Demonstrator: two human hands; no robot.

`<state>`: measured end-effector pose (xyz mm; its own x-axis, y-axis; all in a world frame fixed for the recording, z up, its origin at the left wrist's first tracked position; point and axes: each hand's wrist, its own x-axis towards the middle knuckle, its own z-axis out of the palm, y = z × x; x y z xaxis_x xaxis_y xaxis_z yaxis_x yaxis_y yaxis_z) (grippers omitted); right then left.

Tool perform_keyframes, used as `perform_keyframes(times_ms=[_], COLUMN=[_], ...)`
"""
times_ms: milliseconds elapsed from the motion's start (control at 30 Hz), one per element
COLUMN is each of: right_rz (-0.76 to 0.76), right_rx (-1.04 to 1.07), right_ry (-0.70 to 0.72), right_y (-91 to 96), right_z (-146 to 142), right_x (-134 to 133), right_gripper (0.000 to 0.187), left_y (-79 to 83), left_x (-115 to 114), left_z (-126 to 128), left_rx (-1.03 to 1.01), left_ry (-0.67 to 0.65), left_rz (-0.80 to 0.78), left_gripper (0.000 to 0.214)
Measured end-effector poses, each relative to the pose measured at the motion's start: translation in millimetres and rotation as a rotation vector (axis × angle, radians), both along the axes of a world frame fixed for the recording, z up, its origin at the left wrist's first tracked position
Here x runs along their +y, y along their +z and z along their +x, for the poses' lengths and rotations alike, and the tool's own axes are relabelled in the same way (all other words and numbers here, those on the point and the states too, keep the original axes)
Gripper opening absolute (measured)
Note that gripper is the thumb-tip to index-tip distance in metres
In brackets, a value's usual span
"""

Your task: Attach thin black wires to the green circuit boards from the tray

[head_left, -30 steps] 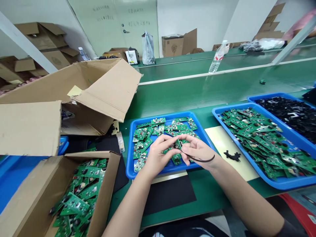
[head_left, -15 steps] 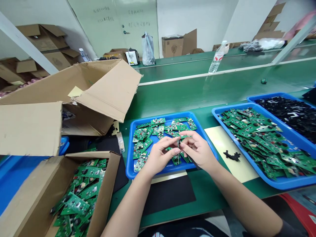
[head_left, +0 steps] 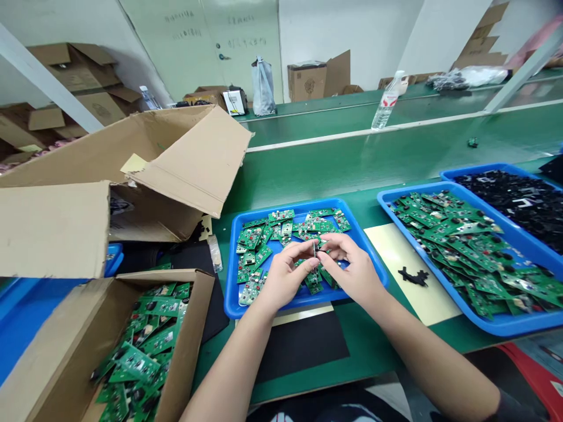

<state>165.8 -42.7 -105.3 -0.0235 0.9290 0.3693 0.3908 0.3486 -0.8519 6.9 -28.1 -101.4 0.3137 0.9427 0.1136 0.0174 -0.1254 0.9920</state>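
Over the middle blue tray (head_left: 233, 246), my left hand (head_left: 281, 278) pinches a circuit board (head_left: 315, 248), which is seen almost edge-on. My right hand (head_left: 354, 272) is closed at the board's right face, its thumb and fingertips around a small dark part (head_left: 318, 253) that is mostly hidden. Both hands meet at the board. Below them, loose green circuit boards (head_left: 250, 237) lie scattered in the tray, some covered by my hands.
To the right are a blue tray heaped with boards (head_left: 461, 246), a tray of black parts (head_left: 514, 193) and a black clump (head_left: 413, 276) on yellow paper (head_left: 382, 240). On the left stand a carton of boards (head_left: 145, 351) and a larger open carton (head_left: 189, 170). A bottle (head_left: 387, 102) stands behind.
The held board has shifted slightly up and left and looks turned between my fingers. My right fingertips have closed in against it. Trays and cartons stay put.
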Motion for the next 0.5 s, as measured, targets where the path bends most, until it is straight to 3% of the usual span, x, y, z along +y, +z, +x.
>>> perform_keyframes(times_ms=[100,300,500], right_rz=[0.055,0.147,0.157], right_rx=[-0.008,-0.029,-0.004], right_ry=[-0.005,-0.031,-0.048], right_y=[1.0,4.0,5.4], right_z=[-0.1,0.0,3.2], right_x=[-1.3,-3.8,-2.8], right_gripper=[0.02,0.019,0.022], left_y=[1.2,3.8,7.8], left_x=[-1.2,-2.7,-2.6], left_z=[0.3,2.9,1.5], left_rx=[-0.015,-0.188,-0.25], left_ry=[-0.004,-0.022,-0.011], left_rz=[-0.033,-0.28,-0.385], left_gripper=[0.041,0.049,0.048])
